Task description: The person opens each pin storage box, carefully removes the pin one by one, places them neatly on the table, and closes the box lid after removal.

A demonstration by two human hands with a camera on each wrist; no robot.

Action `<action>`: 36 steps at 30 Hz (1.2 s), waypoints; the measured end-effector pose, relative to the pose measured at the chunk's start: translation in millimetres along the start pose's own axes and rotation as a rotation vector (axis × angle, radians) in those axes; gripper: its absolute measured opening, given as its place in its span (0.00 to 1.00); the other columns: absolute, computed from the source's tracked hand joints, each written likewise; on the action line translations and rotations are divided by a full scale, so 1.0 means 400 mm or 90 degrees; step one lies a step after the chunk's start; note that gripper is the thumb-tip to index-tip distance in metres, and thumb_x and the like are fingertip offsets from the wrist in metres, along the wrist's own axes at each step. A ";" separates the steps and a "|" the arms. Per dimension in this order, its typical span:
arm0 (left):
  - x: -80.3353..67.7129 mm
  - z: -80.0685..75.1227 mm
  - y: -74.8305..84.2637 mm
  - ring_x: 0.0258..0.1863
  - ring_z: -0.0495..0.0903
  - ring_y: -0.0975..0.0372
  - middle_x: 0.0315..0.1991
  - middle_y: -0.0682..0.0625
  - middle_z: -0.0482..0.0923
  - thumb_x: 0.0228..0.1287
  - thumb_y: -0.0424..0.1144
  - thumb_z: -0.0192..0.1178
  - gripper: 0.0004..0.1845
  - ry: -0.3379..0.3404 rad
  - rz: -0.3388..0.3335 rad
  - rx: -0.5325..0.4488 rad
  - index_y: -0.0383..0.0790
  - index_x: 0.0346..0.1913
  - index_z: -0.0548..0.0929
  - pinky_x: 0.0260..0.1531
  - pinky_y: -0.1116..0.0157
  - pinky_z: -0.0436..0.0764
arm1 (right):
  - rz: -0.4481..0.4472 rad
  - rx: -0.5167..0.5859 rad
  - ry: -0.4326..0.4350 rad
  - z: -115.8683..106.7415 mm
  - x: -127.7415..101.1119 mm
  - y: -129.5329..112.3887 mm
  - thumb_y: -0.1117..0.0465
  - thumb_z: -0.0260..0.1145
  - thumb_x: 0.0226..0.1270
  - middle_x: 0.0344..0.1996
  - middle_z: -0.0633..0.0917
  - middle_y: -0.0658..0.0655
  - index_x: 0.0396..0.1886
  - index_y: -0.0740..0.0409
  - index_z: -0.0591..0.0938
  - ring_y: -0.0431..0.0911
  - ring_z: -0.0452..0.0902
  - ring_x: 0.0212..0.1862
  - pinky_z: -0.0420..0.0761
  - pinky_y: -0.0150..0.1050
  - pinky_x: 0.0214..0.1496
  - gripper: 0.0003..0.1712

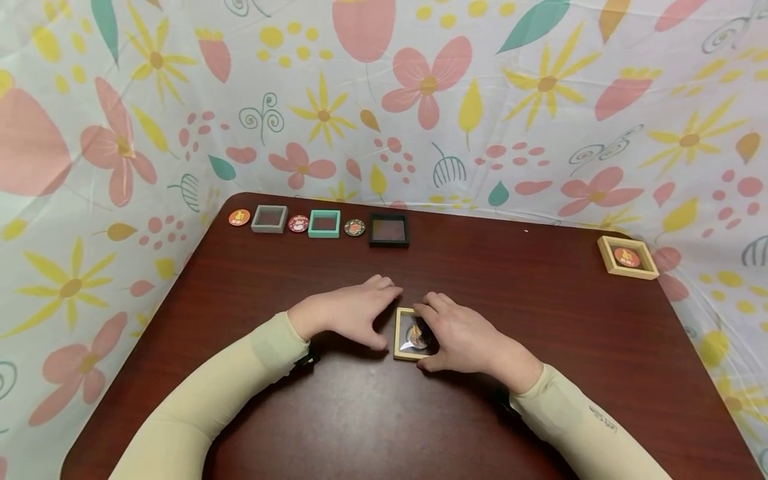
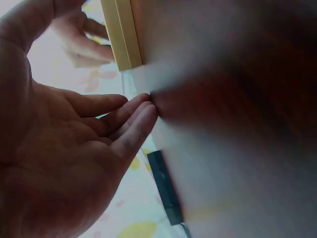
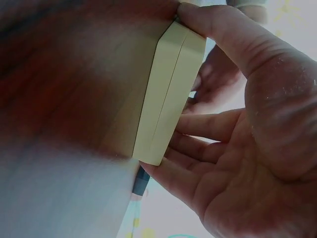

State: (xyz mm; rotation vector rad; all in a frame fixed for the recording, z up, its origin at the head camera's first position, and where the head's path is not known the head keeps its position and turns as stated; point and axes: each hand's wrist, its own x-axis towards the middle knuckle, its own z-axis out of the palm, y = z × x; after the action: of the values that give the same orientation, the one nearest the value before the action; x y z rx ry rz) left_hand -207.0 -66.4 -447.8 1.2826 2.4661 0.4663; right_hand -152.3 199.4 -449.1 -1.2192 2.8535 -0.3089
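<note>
I see my right hand with its fingers and thumb wrapped round a small light wooden frame that lies flat near the middle of the dark worktop; the right wrist view shows the thumb on one end and the fingertips along the far edge. A round badge shows under the frame's clear front. My left hand rests just beside the frame, fingers straight and relaxed, tips on the worktop, holding nothing. Along the far edge I see a row: an orange badge, a grey frame, a red badge, a teal frame, a dark badge and a black frame. Well apart at the far right lies another wooden frame with a badge inside.
</note>
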 end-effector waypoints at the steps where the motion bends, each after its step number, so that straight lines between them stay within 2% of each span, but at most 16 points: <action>1: -0.001 0.006 0.007 0.70 0.69 0.54 0.70 0.44 0.72 0.59 0.58 0.79 0.58 0.003 0.007 0.013 0.28 0.83 0.66 0.70 0.61 0.75 | 0.001 0.003 0.000 0.000 0.001 0.000 0.41 0.91 0.46 0.55 0.80 0.57 0.68 0.68 0.82 0.49 0.78 0.54 0.87 0.45 0.52 0.55; 4: -0.001 0.022 0.028 0.66 0.68 0.56 0.67 0.45 0.72 0.57 0.66 0.79 0.63 0.004 0.025 0.056 0.27 0.83 0.66 0.69 0.63 0.75 | 0.008 0.009 -0.007 -0.002 0.002 -0.001 0.41 0.91 0.46 0.54 0.79 0.56 0.67 0.67 0.82 0.48 0.77 0.53 0.86 0.45 0.52 0.54; 8: 0.005 0.039 0.053 0.63 0.69 0.55 0.65 0.44 0.73 0.58 0.70 0.77 0.61 0.009 0.030 0.138 0.27 0.81 0.69 0.66 0.64 0.77 | 0.012 0.011 -0.011 -0.001 0.001 -0.002 0.41 0.91 0.46 0.54 0.79 0.56 0.66 0.67 0.82 0.48 0.77 0.54 0.87 0.45 0.52 0.53; 12: 0.010 0.049 0.078 0.60 0.70 0.55 0.62 0.44 0.74 0.59 0.71 0.74 0.58 0.017 0.023 0.217 0.28 0.78 0.73 0.61 0.64 0.79 | 0.003 0.010 -0.003 0.001 -0.001 0.000 0.42 0.91 0.46 0.54 0.79 0.56 0.67 0.67 0.82 0.48 0.77 0.54 0.87 0.45 0.53 0.53; 21: 0.017 0.061 0.114 0.58 0.72 0.54 0.60 0.43 0.77 0.60 0.67 0.70 0.53 0.035 0.008 0.324 0.26 0.75 0.76 0.58 0.64 0.81 | -0.022 -0.006 0.004 0.001 -0.003 0.006 0.41 0.90 0.47 0.53 0.79 0.56 0.67 0.69 0.82 0.48 0.77 0.53 0.87 0.44 0.51 0.53; 28: 0.022 0.071 0.118 0.55 0.72 0.56 0.57 0.45 0.78 0.55 0.68 0.71 0.53 0.049 0.001 0.335 0.28 0.72 0.79 0.53 0.66 0.82 | -0.028 -0.020 -0.015 -0.004 -0.009 0.006 0.43 0.89 0.47 0.54 0.79 0.57 0.70 0.70 0.81 0.48 0.77 0.53 0.87 0.44 0.50 0.55; 36: 0.023 0.072 0.126 0.52 0.73 0.58 0.54 0.48 0.78 0.52 0.71 0.71 0.50 0.048 -0.014 0.355 0.34 0.67 0.84 0.40 0.66 0.85 | -0.038 -0.066 -0.010 -0.006 -0.012 -0.001 0.44 0.86 0.44 0.55 0.80 0.59 0.70 0.72 0.81 0.51 0.76 0.55 0.84 0.46 0.59 0.56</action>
State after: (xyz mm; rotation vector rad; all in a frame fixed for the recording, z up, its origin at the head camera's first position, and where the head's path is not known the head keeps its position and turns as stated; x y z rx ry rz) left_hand -163.3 -27.6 -453.4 1.4463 2.7798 -0.2066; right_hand -148.9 203.2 -446.9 -1.3207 2.8563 -0.1526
